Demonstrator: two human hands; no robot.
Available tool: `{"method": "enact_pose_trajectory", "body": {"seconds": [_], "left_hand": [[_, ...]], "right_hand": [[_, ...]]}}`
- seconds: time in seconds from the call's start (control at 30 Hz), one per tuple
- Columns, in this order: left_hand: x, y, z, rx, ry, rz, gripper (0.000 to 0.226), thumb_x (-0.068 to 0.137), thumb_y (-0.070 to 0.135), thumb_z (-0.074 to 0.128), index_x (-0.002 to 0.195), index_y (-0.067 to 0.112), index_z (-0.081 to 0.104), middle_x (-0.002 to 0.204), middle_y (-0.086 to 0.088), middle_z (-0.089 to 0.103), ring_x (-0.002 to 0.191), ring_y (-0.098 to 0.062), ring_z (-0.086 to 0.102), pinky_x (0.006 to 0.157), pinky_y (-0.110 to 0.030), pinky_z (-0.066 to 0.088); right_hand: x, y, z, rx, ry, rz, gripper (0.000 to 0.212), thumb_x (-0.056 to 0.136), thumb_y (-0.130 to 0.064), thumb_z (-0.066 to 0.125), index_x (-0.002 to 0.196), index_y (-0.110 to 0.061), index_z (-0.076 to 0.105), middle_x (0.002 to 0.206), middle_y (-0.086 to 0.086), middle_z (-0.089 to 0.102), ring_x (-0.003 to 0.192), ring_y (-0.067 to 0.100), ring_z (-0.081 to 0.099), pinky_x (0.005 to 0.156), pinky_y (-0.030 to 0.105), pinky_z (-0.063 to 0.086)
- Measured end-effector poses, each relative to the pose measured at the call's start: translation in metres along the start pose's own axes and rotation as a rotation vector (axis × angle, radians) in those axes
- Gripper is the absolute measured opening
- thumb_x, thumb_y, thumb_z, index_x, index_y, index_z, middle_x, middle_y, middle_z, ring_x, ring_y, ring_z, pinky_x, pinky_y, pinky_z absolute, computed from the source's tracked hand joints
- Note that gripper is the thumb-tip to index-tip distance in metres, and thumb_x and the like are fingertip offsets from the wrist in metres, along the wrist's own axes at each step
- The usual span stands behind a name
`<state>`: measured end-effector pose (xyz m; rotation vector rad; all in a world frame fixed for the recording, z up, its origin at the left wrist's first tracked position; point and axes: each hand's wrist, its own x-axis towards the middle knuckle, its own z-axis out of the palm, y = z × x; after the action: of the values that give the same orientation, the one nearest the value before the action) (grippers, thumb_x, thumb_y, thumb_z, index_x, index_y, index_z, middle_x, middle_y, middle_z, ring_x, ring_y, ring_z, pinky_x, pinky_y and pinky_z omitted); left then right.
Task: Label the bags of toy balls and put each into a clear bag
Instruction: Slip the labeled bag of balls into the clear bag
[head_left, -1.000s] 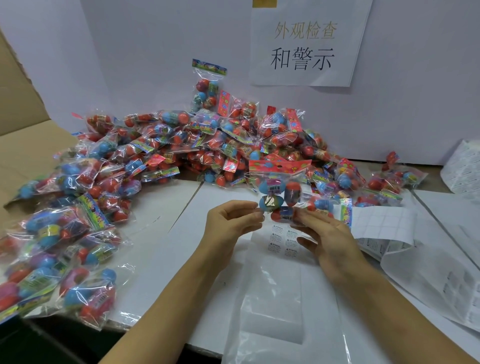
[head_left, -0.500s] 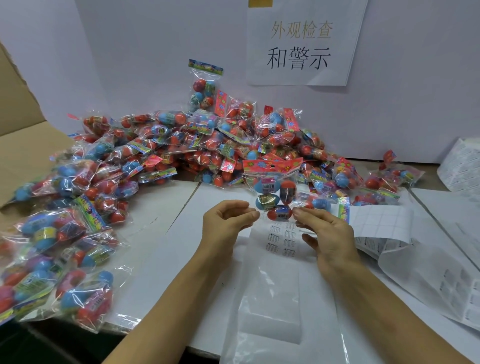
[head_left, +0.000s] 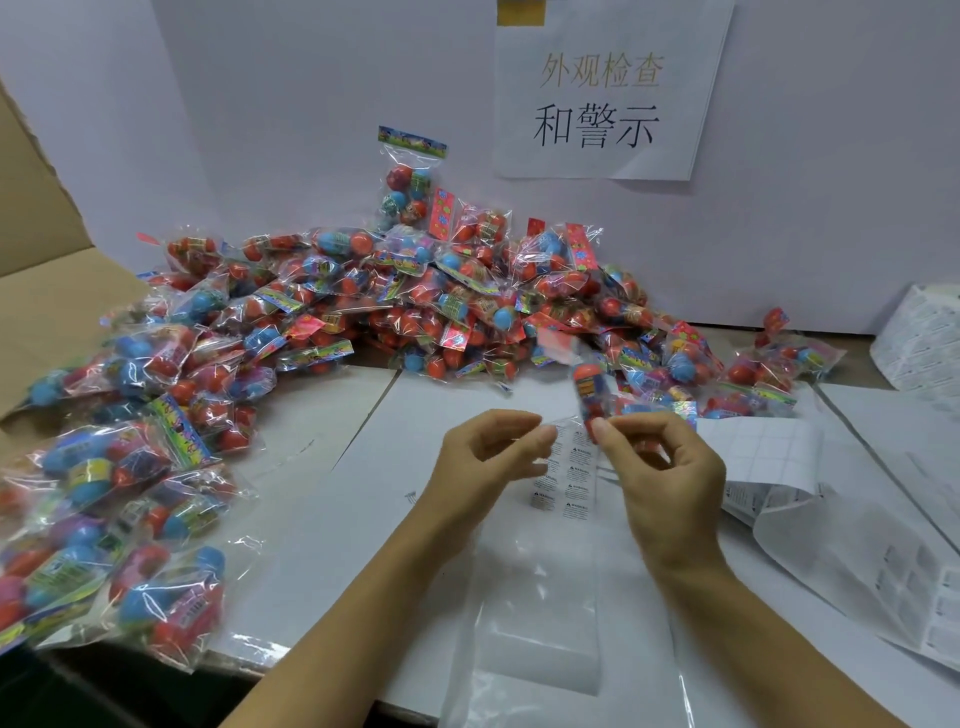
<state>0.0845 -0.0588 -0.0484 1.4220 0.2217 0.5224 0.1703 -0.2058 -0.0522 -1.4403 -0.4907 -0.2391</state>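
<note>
One bag of toy balls (head_left: 588, 391) hangs blurred and edge-on just above the table, red balls showing through it. My right hand (head_left: 662, 475) pinches its lower end between thumb and forefinger. Close on the left, my left hand (head_left: 491, 460) has curled fingers, and its thumb and fingertips meet on the bag's thin clear film. Under both hands a long clear bag (head_left: 535, 603) lies flat on the white table, with small printed warning text (head_left: 566, 480) near its far end. A big pile of bagged balls (head_left: 415, 306) lies behind.
More bagged balls (head_left: 104, 499) are spread along the left, up to a cardboard flap (head_left: 41, 291). Label sheets (head_left: 769, 457) and backing paper (head_left: 857, 561) lie at the right, with a printed stack (head_left: 924, 338) far right. A paper sign (head_left: 608, 93) hangs on the back wall.
The bag, held face-on by both hands before, has swung to the right and turned edge-on. My right hand's fingers have curled in around its lower end; my left hand stayed nearly in place.
</note>
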Motion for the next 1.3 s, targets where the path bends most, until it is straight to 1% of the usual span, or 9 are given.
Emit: {"method": "enact_pose_trajectory", "body": {"seconds": [0.17,0.3,0.43,0.53,0.67,0.77,0.83,0.93,1.3], "left_hand": [[-0.003,-0.001,0.005,-0.162,-0.199,-0.060,0.037,0.090,0.029,0.074,0.122,0.011,0.072,0.120,-0.013,0.074,0.113,-0.031,0.071,0.090,-0.036,0.059],[-0.002,-0.003,0.003,-0.214,-0.180,-0.070,0.027,0.095,0.008,0.069,0.122,0.008,0.073,0.121,-0.015,0.073,0.113,-0.031,0.071,0.087,-0.035,0.059],[-0.001,0.000,0.000,-0.252,-0.138,-0.068,0.027,0.090,0.008,0.074,0.116,0.013,0.077,0.121,-0.012,0.074,0.111,-0.027,0.072,0.083,-0.030,0.059],[0.001,0.002,-0.002,-0.256,-0.134,-0.046,0.030,0.089,0.009,0.074,0.119,0.009,0.075,0.122,-0.015,0.073,0.114,-0.030,0.071,0.086,-0.032,0.059],[0.001,0.007,-0.002,-0.283,-0.109,-0.082,0.030,0.086,0.014,0.073,0.115,0.010,0.078,0.118,-0.016,0.075,0.110,-0.027,0.072,0.081,-0.027,0.058],[0.001,0.009,-0.004,-0.295,-0.162,-0.108,0.032,0.092,0.018,0.071,0.121,0.003,0.074,0.123,-0.019,0.072,0.116,-0.028,0.069,0.086,-0.027,0.057],[0.001,0.010,-0.004,-0.322,-0.149,-0.134,0.032,0.094,0.019,0.069,0.120,0.000,0.073,0.122,-0.022,0.072,0.114,-0.030,0.069,0.086,-0.028,0.058],[0.000,0.011,-0.003,-0.259,-0.100,-0.146,0.026,0.102,0.021,0.059,0.109,0.006,0.080,0.115,-0.019,0.075,0.108,-0.028,0.071,0.085,-0.028,0.058],[0.003,0.014,-0.004,-0.270,-0.092,-0.180,0.032,0.106,0.018,0.052,0.099,0.007,0.082,0.114,-0.016,0.076,0.106,-0.023,0.074,0.083,-0.025,0.059]], "right_hand": [[-0.008,-0.002,0.003,-0.131,-0.212,-0.171,0.018,0.081,-0.010,0.083,0.082,-0.021,0.069,0.082,-0.012,0.068,0.077,0.011,0.067,0.066,0.015,0.052],[-0.008,-0.003,0.004,-0.097,-0.377,-0.130,0.020,0.080,-0.005,0.082,0.077,-0.015,0.065,0.090,-0.013,0.068,0.088,0.013,0.069,0.076,0.025,0.058],[-0.006,-0.002,0.001,-0.042,-0.538,-0.095,0.021,0.081,-0.004,0.081,0.079,-0.016,0.064,0.105,-0.008,0.073,0.102,0.017,0.070,0.085,0.029,0.059],[-0.006,-0.003,0.002,-0.005,-0.452,-0.087,0.017,0.086,-0.006,0.077,0.082,-0.018,0.066,0.101,-0.006,0.074,0.096,0.017,0.071,0.081,0.029,0.060],[0.005,-0.006,-0.004,-0.017,-0.081,0.048,0.013,0.087,-0.029,0.077,0.093,-0.027,0.066,0.091,-0.010,0.070,0.085,0.010,0.067,0.075,0.029,0.055],[0.014,-0.005,-0.009,-0.048,-0.173,0.328,0.031,0.081,-0.054,0.071,0.097,-0.028,0.067,0.091,-0.009,0.071,0.078,0.009,0.069,0.059,0.023,0.050],[0.015,-0.003,-0.007,0.010,-0.286,0.464,0.026,0.090,-0.045,0.068,0.095,-0.020,0.071,0.085,-0.005,0.073,0.068,0.011,0.069,0.049,0.022,0.046],[0.012,-0.001,-0.003,0.039,-0.275,0.405,0.013,0.095,-0.024,0.068,0.087,-0.015,0.073,0.072,-0.004,0.071,0.062,0.010,0.066,0.047,0.020,0.046],[0.013,-0.009,-0.002,0.116,-0.249,0.401,0.017,0.099,-0.015,0.061,0.091,-0.016,0.076,0.079,0.002,0.077,0.066,0.008,0.068,0.053,0.018,0.050]]}}
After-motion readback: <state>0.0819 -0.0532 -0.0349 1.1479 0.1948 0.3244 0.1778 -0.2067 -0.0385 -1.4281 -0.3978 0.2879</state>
